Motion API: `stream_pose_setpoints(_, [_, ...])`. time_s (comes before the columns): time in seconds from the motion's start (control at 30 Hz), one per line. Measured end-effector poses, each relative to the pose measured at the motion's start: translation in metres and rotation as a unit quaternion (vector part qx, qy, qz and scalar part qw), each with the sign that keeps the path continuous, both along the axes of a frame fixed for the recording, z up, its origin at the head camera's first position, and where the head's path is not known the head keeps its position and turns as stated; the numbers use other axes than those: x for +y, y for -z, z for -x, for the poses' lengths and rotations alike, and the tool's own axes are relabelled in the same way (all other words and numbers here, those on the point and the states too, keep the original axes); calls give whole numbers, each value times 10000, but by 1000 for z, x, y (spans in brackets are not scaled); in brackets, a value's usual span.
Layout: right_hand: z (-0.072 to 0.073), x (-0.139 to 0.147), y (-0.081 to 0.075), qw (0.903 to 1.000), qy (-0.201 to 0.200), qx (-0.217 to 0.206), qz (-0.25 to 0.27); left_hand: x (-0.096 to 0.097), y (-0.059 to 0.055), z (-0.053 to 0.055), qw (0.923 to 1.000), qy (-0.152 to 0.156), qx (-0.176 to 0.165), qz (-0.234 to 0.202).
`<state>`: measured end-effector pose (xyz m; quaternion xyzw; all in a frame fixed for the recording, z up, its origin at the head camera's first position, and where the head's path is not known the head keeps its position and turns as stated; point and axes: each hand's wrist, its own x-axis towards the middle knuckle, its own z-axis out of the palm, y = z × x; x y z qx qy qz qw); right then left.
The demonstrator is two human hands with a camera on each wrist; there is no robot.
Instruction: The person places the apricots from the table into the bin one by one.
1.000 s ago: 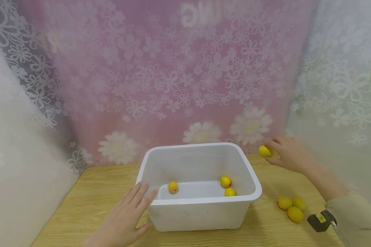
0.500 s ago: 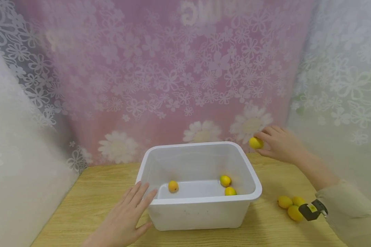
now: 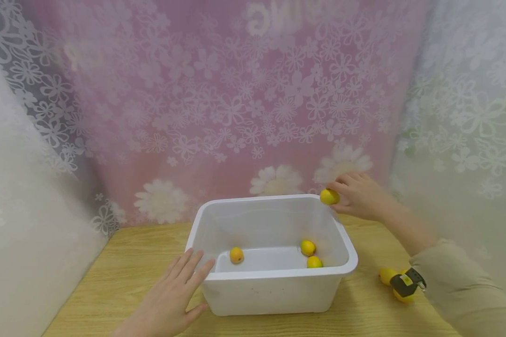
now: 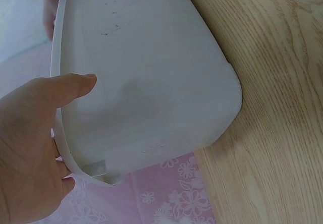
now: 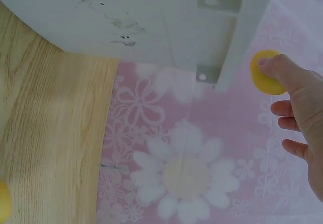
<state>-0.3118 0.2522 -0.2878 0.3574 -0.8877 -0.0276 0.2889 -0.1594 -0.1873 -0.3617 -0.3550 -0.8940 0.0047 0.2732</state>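
Note:
Between thumb and fingers, my right hand (image 3: 360, 195) pinches a small yellow lemon-like fruit (image 3: 329, 196) over the back right corner of a white plastic tub (image 3: 274, 292). In the right wrist view the thumb lies across this fruit (image 5: 268, 75), beside the tub's outer wall (image 5: 136, 17). At the tub's front left corner is my left hand (image 3: 168, 292), its fingers spread and straight across the rim. The left wrist view has that thumb in front of the tub's outer wall (image 4: 151, 82). Inside the tub, an orange-yellow fruit (image 3: 236, 255) lies left and two yellow fruits (image 3: 308, 248) lie right.
More yellow fruit (image 3: 386, 275) lies on the wooden table (image 3: 143, 252) right of the tub, partly hidden by a black device (image 3: 405, 283) on the right wrist. A pink flowered curtain (image 3: 236, 117) hangs behind, with pale sheets at both sides.
My right hand has moved left with the yellow fruit, from beside the tub to its back right corner. The wrist device now covers part of the table fruit. The left hand stays put.

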Motion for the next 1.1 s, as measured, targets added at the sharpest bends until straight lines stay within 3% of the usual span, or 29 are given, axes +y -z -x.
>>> stream_pose_setpoints(0.37, [2, -18, 9, 9992, -54, -206, -349, 1, 1, 0, 10000, 4, 44, -55])
stream_pose_setpoints(0.53, [4, -24, 13, 9988, -135, 10, -464, 1, 1, 0, 10000, -1, 50, -15])
stream_pose_setpoints(0.8, [8, -21, 18, 9984, -402, 242, -325, 1, 1, 0, 10000, -38, -43, -53])
stream_pose_setpoints(1.1, [1, 2, 24, 9977, -571, 368, 5, 0, 1, 0, 9998, 65, -20, -164])
